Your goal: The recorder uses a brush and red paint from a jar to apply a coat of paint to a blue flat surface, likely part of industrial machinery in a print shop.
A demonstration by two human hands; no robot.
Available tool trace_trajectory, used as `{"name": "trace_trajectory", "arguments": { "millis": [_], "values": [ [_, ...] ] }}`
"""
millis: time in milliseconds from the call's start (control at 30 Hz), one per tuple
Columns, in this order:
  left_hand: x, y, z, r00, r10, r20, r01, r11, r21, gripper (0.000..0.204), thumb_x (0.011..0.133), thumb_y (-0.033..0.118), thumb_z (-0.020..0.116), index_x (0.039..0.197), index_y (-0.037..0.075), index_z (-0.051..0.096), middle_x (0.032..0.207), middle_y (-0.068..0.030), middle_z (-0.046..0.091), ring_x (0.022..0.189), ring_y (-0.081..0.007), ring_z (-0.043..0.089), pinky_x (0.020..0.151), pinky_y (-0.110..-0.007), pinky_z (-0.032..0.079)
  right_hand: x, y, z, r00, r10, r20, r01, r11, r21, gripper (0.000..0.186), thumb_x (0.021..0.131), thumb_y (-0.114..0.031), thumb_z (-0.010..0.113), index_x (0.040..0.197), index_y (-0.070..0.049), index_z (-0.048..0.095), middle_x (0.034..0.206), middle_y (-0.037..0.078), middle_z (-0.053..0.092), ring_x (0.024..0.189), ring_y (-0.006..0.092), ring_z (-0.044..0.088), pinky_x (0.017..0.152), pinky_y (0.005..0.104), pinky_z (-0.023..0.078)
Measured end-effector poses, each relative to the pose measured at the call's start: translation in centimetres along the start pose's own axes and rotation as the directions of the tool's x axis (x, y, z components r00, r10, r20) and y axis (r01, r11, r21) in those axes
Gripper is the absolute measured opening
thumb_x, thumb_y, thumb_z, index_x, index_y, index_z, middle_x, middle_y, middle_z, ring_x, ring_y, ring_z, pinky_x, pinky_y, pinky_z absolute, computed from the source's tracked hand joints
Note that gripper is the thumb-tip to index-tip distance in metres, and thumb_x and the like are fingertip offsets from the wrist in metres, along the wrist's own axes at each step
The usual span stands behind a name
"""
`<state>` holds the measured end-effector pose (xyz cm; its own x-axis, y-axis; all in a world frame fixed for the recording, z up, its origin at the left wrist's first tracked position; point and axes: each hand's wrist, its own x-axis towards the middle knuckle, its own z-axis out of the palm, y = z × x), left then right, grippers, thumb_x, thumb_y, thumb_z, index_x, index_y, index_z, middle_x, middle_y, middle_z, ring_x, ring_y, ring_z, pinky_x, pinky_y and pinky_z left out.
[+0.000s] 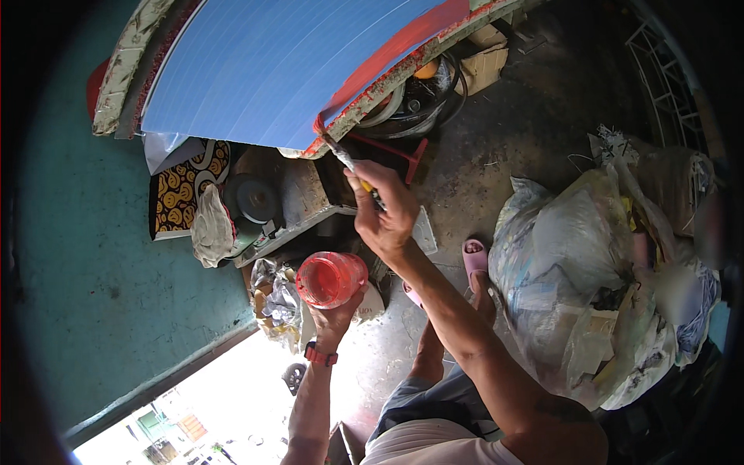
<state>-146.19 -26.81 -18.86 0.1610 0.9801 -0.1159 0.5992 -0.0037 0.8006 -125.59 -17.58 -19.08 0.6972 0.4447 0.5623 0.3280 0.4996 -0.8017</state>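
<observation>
My right hand point(384, 209) grips a paintbrush point(345, 159), its red bristles at the lower corner of a blue panel point(271, 62) with fine pale lines. A red painted band point(403, 43) runs along the panel's right side, beside a rough, paint-spattered rim point(415, 70). Lower down, my left hand point(335, 318) is closed round a clear jar point(325, 279) coated with red paint, its mouth tilted up toward me.
A grinder-like wheel point(256, 201) sits on a wooden shelf under the panel. Bulging plastic bags point(558, 248) fill the right. Coiled black hose point(442, 101) and cardboard point(480, 66) lie behind. A teal wall point(93, 294) is at left, above a bright opening. My pink-slippered feet stand below.
</observation>
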Motion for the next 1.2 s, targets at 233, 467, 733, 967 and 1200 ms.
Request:
{"name": "trace_trajectory", "arguments": {
  "millis": [233, 467, 733, 967, 1200],
  "values": [
    [-0.6, -1.2, -2.0, 0.998, -0.011, 0.061, 0.009, 0.999, 0.031, 0.072, 0.065, 0.018, 0.091, 0.125, 0.006, 0.052, 0.116, -0.0071, 0.062, 0.104, -0.0194, 0.062, 0.089, -0.037, 0.053, 5.2, 4.3, -2.3, 0.966, -0.072, -0.249, 0.014, 0.974, -0.227, 0.022, 0.083, 0.012, 0.062, 0.102, 0.001, 0.064, 0.096, 0.013, 0.069, 0.088, 0.024, 0.07, 0.075, 0.0342, 0.057],
    [-1.1, -0.6, -2.0, 1.0, 0.016, 0.02, -0.015, 0.997, -0.074, 0.071, 0.066, 0.019, 0.091, 0.125, 0.006, 0.052, 0.117, -0.0074, 0.061, 0.104, -0.0201, 0.062, 0.09, -0.037, 0.052, -2.2, -1.4, 1.0, 0.993, -0.064, 0.099, 0.061, 0.997, 0.038, 0.03, 0.077, 0.009, 0.069, 0.105, 0.001, 0.062, 0.096, 0.016, 0.069, 0.083, 0.028, 0.071, 0.075, 0.036, 0.058],
    [-1.5, -2.6, -2.5, 0.998, -0.011, 0.067, 0.016, 0.997, -0.072, 0.076, 0.066, 0.02, 0.092, 0.128, 0.006, 0.05, 0.12, -0.0081, 0.06, 0.107, -0.0212, 0.061, 0.093, -0.038, 0.05, 11.7, 6.8, -6.7, 0.953, 0.265, 0.143, -0.296, 0.916, 0.271, 0.012, 0.092, 0.001, 0.063, 0.103, 0.007, 0.064, 0.093, 0.024, 0.069, 0.083, 0.0286, 0.073, 0.075, 0.0332, 0.064],
    [-1.7, -3.0, -2.1, 0.996, -0.043, 0.078, 0.048, 0.997, -0.065, 0.08, 0.065, 0.021, 0.092, 0.13, 0.007, 0.048, 0.123, -0.0085, 0.058, 0.11, -0.0219, 0.059, 0.095, -0.038, 0.049, 18.3, 10.0, -11.7, 0.985, 0.066, -0.158, -0.041, 0.987, 0.157, 0.012, 0.09, 0.005, 0.063, 0.102, 0.006, 0.064, 0.089, 0.02, 0.071, 0.083, 0.0231, 0.073, 0.077, 0.0345, 0.062],
    [-1.6, -2.8, -0.6, 0.992, -0.083, 0.095, 0.09, 0.993, -0.074, 0.084, 0.065, 0.022, 0.092, 0.133, 0.007, 0.046, 0.125, -0.009, 0.057, 0.113, -0.0226, 0.058, 0.097, -0.038, 0.048, 10.0, 5.6, -5.6, 0.967, -0.253, 0.013, 0.25, 0.941, -0.228, 0.022, 0.083, 0.01, 0.065, 0.102, 0.001, 0.065, 0.096, 0.015, 0.07, 0.091, 0.0243, 0.07, 0.078, 0.0354, 0.056]
  ]
}}
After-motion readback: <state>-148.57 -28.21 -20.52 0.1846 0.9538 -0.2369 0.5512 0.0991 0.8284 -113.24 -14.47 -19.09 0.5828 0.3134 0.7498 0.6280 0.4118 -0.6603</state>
